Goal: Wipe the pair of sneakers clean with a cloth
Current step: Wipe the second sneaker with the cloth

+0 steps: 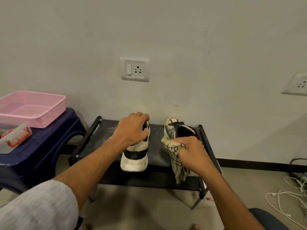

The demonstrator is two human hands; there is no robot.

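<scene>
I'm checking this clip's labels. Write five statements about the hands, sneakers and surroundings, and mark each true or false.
1. The right hand holds the cloth against the right sneaker. True.
2. The left hand lies flat on the rack and touches no shoe. False: it grips the top of the left sneaker.
3. Both sneakers are on the black rack. True.
4. The pink basket sits on the floor. False: it sits on the blue stool.
5. A plug is in the wall socket above the rack. False: nothing is plugged into it.
</scene>
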